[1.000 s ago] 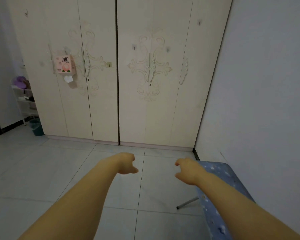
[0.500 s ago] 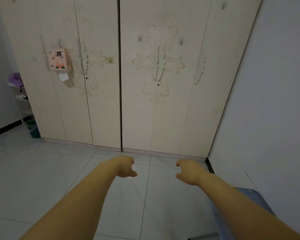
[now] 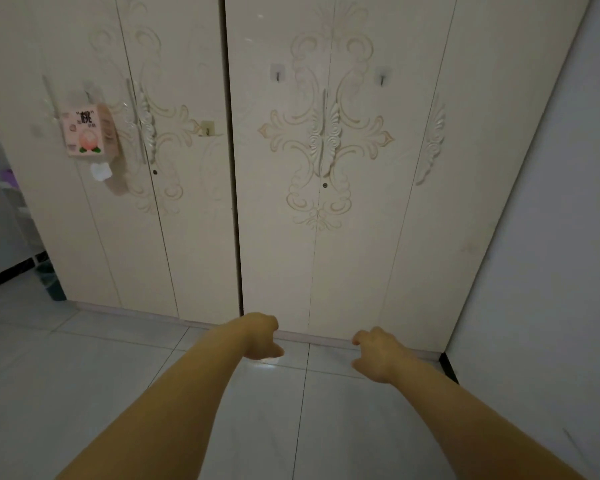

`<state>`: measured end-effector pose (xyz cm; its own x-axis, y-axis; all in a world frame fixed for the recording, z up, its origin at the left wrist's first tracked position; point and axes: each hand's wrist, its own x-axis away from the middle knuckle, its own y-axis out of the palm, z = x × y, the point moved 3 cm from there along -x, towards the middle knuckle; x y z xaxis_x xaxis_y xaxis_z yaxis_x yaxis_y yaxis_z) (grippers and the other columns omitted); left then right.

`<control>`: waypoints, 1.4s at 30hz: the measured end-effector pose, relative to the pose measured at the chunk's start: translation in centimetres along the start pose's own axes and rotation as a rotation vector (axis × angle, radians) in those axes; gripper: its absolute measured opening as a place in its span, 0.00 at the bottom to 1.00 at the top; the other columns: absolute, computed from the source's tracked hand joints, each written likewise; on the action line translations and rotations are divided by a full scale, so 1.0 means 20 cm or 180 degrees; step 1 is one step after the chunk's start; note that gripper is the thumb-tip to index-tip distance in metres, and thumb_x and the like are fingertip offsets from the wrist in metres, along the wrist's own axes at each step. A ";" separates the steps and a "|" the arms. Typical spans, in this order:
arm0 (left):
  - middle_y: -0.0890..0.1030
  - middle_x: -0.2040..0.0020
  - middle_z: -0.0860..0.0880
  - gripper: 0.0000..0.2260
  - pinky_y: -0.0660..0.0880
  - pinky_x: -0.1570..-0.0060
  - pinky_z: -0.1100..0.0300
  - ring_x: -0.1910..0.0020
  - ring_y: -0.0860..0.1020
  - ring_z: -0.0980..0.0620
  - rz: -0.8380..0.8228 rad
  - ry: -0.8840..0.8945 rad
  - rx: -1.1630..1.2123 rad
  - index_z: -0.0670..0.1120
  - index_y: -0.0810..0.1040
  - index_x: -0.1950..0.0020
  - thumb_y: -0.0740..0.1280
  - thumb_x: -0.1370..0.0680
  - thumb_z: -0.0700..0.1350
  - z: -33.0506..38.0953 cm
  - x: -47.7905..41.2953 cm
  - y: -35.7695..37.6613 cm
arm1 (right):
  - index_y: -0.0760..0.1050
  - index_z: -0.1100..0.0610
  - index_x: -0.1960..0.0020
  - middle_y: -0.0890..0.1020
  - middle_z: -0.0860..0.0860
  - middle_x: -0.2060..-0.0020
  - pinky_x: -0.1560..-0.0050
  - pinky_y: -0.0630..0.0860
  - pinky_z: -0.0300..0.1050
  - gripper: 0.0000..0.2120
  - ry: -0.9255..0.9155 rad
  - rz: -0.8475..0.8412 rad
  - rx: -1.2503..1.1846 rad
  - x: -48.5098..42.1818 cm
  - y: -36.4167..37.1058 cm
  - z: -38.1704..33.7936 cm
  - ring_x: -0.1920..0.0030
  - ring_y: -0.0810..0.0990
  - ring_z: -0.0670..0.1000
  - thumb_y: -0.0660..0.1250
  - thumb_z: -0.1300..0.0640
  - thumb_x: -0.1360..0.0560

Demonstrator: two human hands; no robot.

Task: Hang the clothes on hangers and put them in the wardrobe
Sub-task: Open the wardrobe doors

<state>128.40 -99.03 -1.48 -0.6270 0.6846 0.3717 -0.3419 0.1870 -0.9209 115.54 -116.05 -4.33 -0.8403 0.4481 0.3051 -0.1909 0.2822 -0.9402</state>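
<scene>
Wardrobe (image 3: 326, 237): upright, doors shut, facing me. My left hand (image 3: 260, 337), right hand (image 3: 378, 353): loosely curled, empty.

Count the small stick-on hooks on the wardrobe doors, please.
3. One hook is upper left of the middle handles, one upper right of them, one on the door left of the central gap. The tissue pack may hide more.
</scene>
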 end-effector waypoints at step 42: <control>0.65 0.28 0.47 0.26 0.63 0.35 0.54 0.31 0.64 0.47 0.3070 0.1256 -0.0050 0.48 0.59 0.25 0.62 0.22 0.52 -0.57 -3.16 -2.09 | 0.68 0.56 0.30 0.72 0.57 0.36 0.37 0.66 0.50 0.22 -0.0732 0.3203 0.0018 -3.30 -1.96 -0.11 0.37 0.70 0.57 0.64 0.59 0.24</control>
<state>190.31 -142.21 12.21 -0.3549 0.7295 -0.5847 0.1935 -0.5546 -0.8093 179.69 -154.82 12.77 -0.6891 0.3013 -0.6590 0.6524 -0.1379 -0.7452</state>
